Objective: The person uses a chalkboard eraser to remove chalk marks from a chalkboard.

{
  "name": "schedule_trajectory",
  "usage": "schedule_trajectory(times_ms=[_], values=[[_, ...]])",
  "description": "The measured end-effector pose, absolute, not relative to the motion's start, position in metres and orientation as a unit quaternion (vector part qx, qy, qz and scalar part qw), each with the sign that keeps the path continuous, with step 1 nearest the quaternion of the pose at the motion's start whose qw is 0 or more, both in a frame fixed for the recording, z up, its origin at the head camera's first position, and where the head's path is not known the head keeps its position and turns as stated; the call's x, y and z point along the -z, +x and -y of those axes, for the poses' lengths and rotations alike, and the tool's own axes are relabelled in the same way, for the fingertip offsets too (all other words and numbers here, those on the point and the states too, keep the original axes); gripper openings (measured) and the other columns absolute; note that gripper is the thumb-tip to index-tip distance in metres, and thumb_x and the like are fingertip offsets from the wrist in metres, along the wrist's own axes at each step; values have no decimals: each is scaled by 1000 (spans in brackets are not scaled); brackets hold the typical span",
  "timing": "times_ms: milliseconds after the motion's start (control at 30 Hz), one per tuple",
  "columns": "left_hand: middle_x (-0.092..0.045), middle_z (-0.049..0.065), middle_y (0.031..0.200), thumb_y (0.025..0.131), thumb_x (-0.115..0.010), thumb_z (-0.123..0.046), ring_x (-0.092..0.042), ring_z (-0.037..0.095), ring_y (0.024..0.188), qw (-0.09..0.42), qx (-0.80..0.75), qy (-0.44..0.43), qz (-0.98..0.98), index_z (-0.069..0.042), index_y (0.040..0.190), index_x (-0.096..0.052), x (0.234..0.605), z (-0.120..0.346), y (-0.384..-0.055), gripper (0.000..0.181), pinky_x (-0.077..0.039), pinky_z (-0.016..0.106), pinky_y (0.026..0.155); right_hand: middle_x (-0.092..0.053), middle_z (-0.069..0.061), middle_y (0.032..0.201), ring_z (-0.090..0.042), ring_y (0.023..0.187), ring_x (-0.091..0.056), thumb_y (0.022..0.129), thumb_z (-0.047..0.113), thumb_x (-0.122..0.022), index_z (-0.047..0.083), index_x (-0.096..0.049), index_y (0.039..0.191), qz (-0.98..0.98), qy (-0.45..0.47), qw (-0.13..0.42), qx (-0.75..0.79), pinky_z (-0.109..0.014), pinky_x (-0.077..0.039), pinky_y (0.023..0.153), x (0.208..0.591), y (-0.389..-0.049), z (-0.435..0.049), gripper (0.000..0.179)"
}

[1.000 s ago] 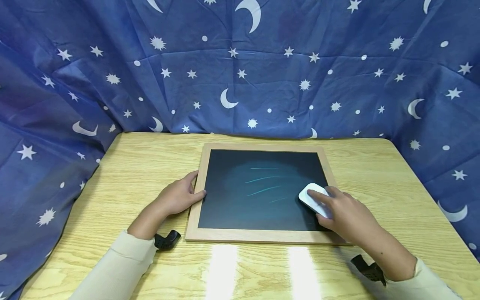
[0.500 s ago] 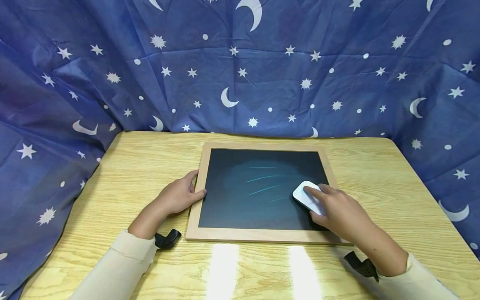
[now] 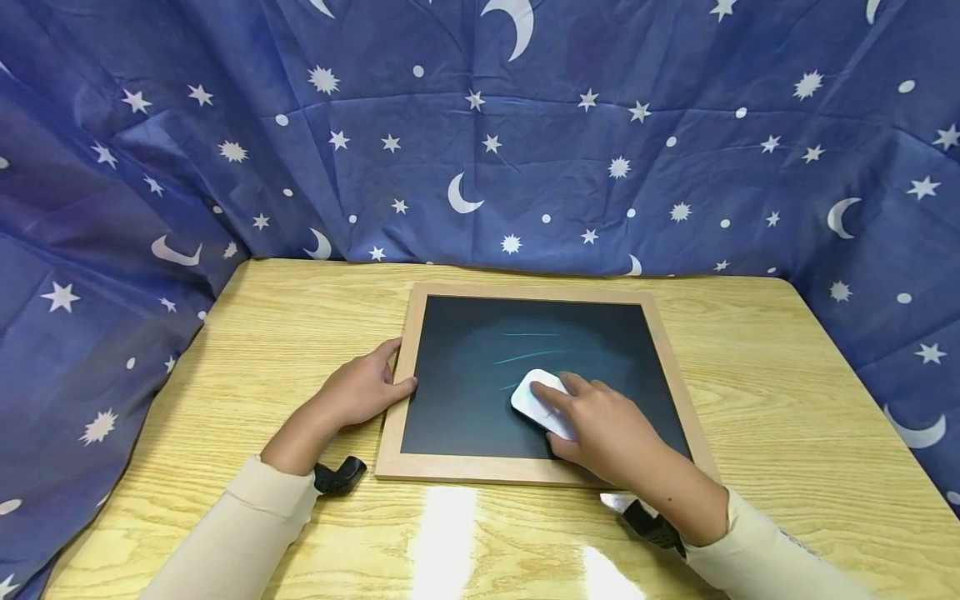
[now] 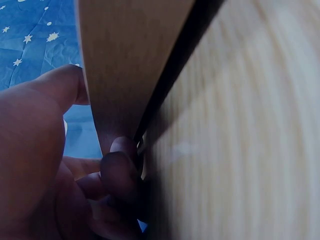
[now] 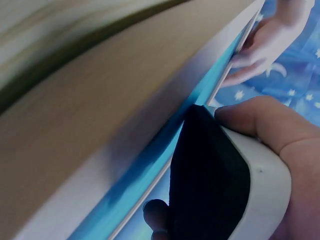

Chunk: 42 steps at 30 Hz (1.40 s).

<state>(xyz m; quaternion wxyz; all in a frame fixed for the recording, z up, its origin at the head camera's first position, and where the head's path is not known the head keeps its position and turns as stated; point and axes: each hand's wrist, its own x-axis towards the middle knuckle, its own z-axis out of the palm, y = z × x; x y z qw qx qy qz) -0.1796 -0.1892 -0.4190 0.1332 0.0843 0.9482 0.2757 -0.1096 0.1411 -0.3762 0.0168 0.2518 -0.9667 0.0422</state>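
A chalkboard (image 3: 457, 408) in a light wooden frame lies on the table, with thin blue-green chalk lines (image 3: 523, 357) on its dark surface. My left hand (image 3: 360, 392) grips the frame's left side, the thumb on top. In the left wrist view, curled fingertips (image 4: 122, 172) reach the underside of the frame edge (image 4: 130, 55). My right hand (image 3: 611, 429) holds a white chalkboard eraser (image 3: 536, 402) over the lower middle of the board, covering part of the lines. The right wrist view shows the eraser's dark felt side (image 5: 212, 180) tilted against the board.
The wood-grain table (image 3: 315, 308) extends on all sides of the board. A blue curtain (image 3: 555, 167) with white stars and moons hangs behind and at both sides. Black wrist devices (image 3: 341, 476) sit at both cuffs. Bright light reflections lie near the front.
My right hand has moved the eraser left across the board, from near the right edge to the middle, over the lower chalk lines. The left hand keeps its hold on the frame.
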Motion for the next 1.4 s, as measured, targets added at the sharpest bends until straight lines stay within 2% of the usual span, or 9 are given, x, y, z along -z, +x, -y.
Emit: schedule_trajectory(times_ms=[300,633,833,1067,1267,1400], values=[[-62,4,80,91,-64,-43,-58,15,65,136,-281,81,-947,-9,156,-30,419,188,-179,81,-44,30,59,-62,-20,132,-40,108,-66,83,32,-77,24,-60,140,951,302,4,-67,-51,-56,87,378,-105,-102,60],[-62,3,80,91,-64,-43,-58,15,65,138,-279,75,-947,-9,157,-30,417,188,-179,81,-44,30,59,-64,-15,129,-35,105,-67,80,33,-79,27,-62,139,954,292,18,-67,-48,-56,85,377,-106,-105,61],[-62,3,80,92,-64,-44,-58,14,64,139,-278,77,-947,-10,157,-29,419,189,-180,81,-45,30,59,-63,-16,129,-36,105,-67,79,30,-79,27,-62,139,965,256,20,-58,-50,-56,83,375,-110,-127,62],[-63,3,80,92,-64,-43,-59,14,64,138,-279,81,-947,-11,157,-30,419,189,-181,80,-45,31,60,-62,-20,127,-39,104,-66,77,27,-82,24,-62,139,977,203,24,-63,-53,-55,78,377,-112,-174,65],[-63,3,82,92,-63,-44,-59,14,66,138,-274,81,-948,-10,157,-30,419,190,-180,80,-45,30,62,-59,-29,129,-49,104,-64,79,25,-81,20,-62,139,985,158,8,-61,-59,-54,72,374,-110,-214,63],[-64,3,81,92,-64,-44,-60,14,66,138,-277,80,-948,-11,157,-29,419,189,-180,81,-46,30,62,-55,-36,132,-54,106,-62,80,24,-80,19,-60,140,991,121,-11,-64,-58,-53,68,372,-108,-233,64]])
